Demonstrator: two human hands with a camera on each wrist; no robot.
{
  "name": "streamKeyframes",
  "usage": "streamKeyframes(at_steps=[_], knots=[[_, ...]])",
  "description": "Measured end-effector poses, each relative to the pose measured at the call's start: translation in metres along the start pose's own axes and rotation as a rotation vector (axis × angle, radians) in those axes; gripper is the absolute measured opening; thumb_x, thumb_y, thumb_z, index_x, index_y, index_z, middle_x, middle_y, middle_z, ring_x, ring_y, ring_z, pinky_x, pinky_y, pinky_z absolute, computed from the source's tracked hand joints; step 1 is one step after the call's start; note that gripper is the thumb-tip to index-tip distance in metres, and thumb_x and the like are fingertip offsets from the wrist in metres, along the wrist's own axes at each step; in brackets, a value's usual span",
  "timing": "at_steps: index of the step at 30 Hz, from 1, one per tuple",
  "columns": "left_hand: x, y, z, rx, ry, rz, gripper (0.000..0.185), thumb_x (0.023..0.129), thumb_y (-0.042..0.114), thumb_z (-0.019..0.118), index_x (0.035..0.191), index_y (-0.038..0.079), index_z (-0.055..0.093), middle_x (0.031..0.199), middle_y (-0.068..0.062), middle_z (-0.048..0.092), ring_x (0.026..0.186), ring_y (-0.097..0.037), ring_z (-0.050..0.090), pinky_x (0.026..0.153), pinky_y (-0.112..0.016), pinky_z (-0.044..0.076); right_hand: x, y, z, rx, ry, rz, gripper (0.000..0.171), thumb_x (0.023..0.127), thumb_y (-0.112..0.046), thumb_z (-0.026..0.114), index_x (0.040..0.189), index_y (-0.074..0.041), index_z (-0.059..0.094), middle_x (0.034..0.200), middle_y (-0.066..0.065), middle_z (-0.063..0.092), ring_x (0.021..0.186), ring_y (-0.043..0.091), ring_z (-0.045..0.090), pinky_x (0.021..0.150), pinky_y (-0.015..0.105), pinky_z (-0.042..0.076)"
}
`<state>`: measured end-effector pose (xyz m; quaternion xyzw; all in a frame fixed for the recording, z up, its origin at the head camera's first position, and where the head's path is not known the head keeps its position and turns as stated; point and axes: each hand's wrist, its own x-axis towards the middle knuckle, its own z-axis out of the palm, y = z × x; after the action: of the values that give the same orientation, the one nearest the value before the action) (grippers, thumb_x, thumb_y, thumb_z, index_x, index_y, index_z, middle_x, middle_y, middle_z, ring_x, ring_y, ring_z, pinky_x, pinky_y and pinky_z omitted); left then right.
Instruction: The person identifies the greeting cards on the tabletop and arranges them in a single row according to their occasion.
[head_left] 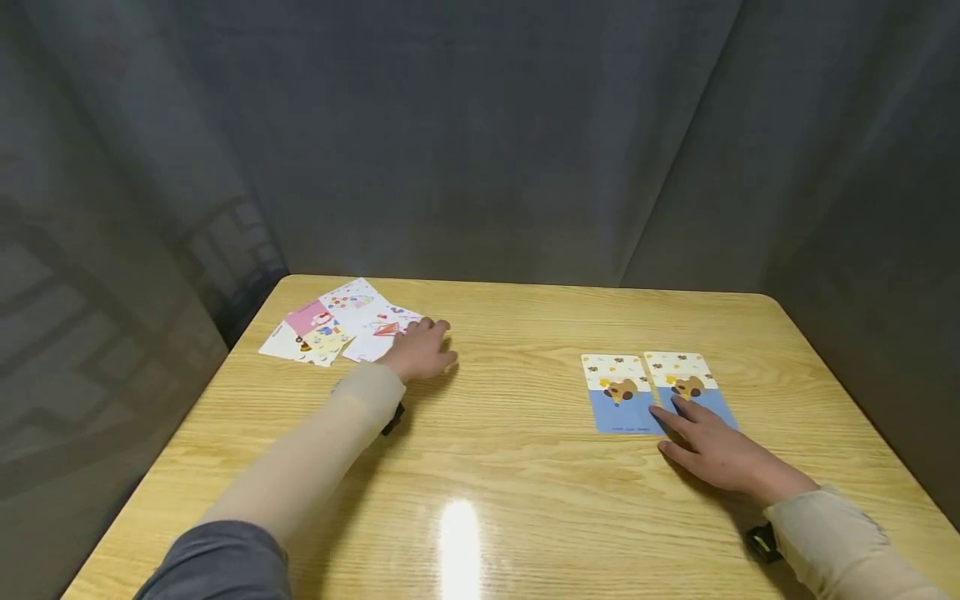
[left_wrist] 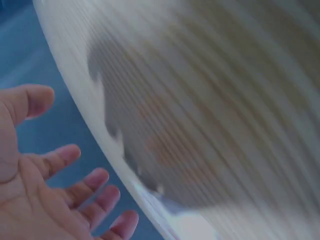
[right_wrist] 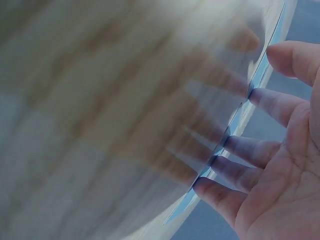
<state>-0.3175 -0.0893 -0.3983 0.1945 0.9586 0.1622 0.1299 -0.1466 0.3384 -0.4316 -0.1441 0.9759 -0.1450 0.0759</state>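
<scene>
Two matching cards, a left one [head_left: 618, 404] and a right one [head_left: 678, 367], lie side by side on the table, each with a brown dog over a blue lower half. My right hand [head_left: 712, 450] rests its fingertips on them, fingers spread and nearly straight; the right wrist view shows the fingertips [right_wrist: 257, 95] down at the thin blue card edge. Farther left, my left hand [head_left: 420, 350] is raised over the table beside a loose spread of picture cards [head_left: 352, 300], overlapping the nearest white card [head_left: 367, 342]. In the left wrist view its fingers [left_wrist: 102, 200] are loosely bent and hold nothing.
The spread at the far left also has a pink card [head_left: 307, 317], a yellow card [head_left: 327, 337] and a white card [head_left: 281, 343], partly overlapping. All lie on a light wooden table [head_left: 510, 467]. Dark grey curtains [head_left: 480, 150] hang behind it and along both sides.
</scene>
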Motion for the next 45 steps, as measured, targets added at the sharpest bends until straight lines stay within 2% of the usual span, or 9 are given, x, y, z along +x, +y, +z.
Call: streamKeyframes(at_steps=[4,8,12,17,24,32,37,41,45], knots=[[0.003,-0.039,-0.01,-0.047,0.095,-0.184,0.068,0.101,0.036,0.056,0.153,-0.004,0.037,0.148,-0.033,0.038,0.138,-0.052,0.033,0.109,-0.067,0.029,0.001,-0.001,0.001,0.004,-0.005,-0.005,0.059,0.103,-0.03,0.066,0.149,0.003,0.05,0.152,0.042,0.031,0.134,0.064,0.034,0.099,0.073,0.038],[0.007,-0.065,-0.017,-0.087,0.158,-0.339,0.078,0.1,0.042,0.057,0.152,-0.009,0.031,0.144,-0.039,0.039,0.135,-0.056,0.035,0.109,-0.067,0.03,0.002,0.0,0.003,0.011,-0.009,-0.007,0.059,0.102,-0.029,0.066,0.149,0.003,0.05,0.152,0.043,0.031,0.134,0.065,0.034,0.099,0.073,0.038],[0.009,-0.077,-0.022,-0.118,0.146,-0.446,0.092,0.097,0.052,0.059,0.155,-0.01,0.023,0.146,-0.042,0.036,0.136,-0.057,0.034,0.111,-0.066,0.029,0.003,0.0,0.005,0.013,-0.005,-0.011,0.06,0.102,-0.03,0.067,0.148,0.004,0.051,0.151,0.044,0.032,0.133,0.065,0.035,0.098,0.073,0.038],[0.009,-0.079,-0.023,-0.133,0.099,-0.514,0.105,0.09,0.058,0.067,0.155,-0.011,0.022,0.147,-0.043,0.034,0.137,-0.057,0.034,0.109,-0.065,0.033,0.005,0.001,0.008,0.021,-0.011,-0.024,0.059,0.102,-0.03,0.067,0.148,0.003,0.051,0.151,0.044,0.032,0.133,0.065,0.035,0.098,0.073,0.038],[0.015,-0.086,-0.02,-0.092,0.089,-0.526,0.111,0.081,0.056,0.081,0.151,-0.012,0.029,0.142,-0.044,0.036,0.131,-0.057,0.038,0.103,-0.066,0.039,0.008,0.001,0.01,0.007,-0.009,-0.017,0.06,0.101,-0.03,0.068,0.148,0.003,0.051,0.15,0.043,0.033,0.132,0.065,0.037,0.098,0.072,0.04],[0.02,-0.091,-0.02,0.009,0.045,-0.515,0.115,0.085,0.058,0.076,0.156,-0.012,0.02,0.143,-0.048,0.034,0.133,-0.062,0.039,0.108,-0.067,0.034,0.01,0.002,0.008,0.008,-0.011,-0.014,0.059,0.101,-0.03,0.068,0.148,0.003,0.052,0.15,0.043,0.034,0.132,0.064,0.037,0.097,0.072,0.04],[0.018,-0.093,-0.025,0.051,0.067,-0.492,0.111,0.086,0.058,0.074,0.156,-0.012,0.023,0.146,-0.044,0.04,0.134,-0.057,0.041,0.11,-0.065,0.031,0.01,0.003,0.008,0.013,-0.011,-0.012,0.059,0.101,-0.03,0.068,0.148,0.002,0.052,0.15,0.042,0.034,0.133,0.064,0.037,0.097,0.072,0.04],[0.017,-0.092,-0.029,0.049,0.099,-0.439,0.097,0.087,0.053,0.075,0.148,-0.012,0.037,0.141,-0.037,0.051,0.13,-0.055,0.048,0.109,-0.065,0.03,0.01,0.003,0.007,0.007,-0.008,-0.006,0.06,0.101,-0.03,0.068,0.148,0.003,0.051,0.15,0.042,0.034,0.133,0.064,0.037,0.097,0.072,0.04],[0.018,-0.086,-0.037,-0.011,0.135,-0.362,0.06,0.096,0.032,0.064,0.137,-0.011,0.052,0.136,-0.031,0.058,0.127,-0.051,0.052,0.108,-0.067,0.029,0.01,0.004,0.006,-0.002,-0.003,-0.005,0.06,0.101,-0.029,0.068,0.148,0.003,0.051,0.15,0.043,0.034,0.132,0.064,0.037,0.096,0.072,0.04]])
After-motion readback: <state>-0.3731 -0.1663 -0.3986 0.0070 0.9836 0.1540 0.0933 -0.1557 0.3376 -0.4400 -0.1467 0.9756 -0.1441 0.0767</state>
